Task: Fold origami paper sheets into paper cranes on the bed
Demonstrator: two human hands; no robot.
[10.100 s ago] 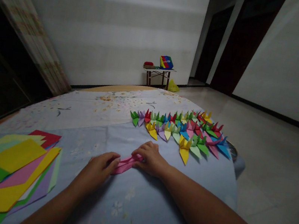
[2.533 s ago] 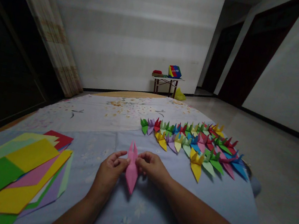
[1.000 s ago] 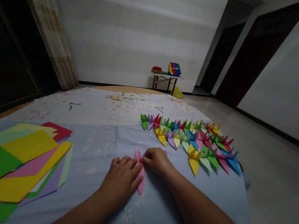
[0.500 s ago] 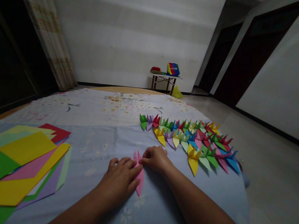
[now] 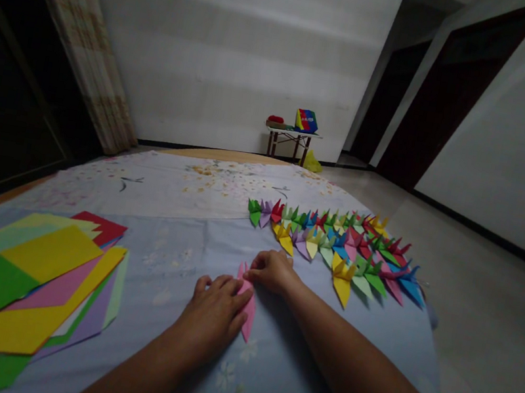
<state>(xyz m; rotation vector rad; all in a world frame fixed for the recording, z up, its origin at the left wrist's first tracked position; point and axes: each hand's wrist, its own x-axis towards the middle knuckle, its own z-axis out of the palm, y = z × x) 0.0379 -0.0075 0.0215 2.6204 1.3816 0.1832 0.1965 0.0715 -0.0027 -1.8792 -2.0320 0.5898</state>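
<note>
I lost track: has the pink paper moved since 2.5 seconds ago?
Yes, right: the pink paper lies nearer the pale printed flower just below its tip.

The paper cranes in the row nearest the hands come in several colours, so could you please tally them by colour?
Yellow crane: 1
Pale green crane: 1
Green crane: 1
Pink crane: 1
Blue crane: 1
Total: 5

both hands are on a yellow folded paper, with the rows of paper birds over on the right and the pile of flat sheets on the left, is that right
Not quite: the folded paper under the left hand and right hand is pink, not yellow, as the head view shows. The rest stands.
</note>
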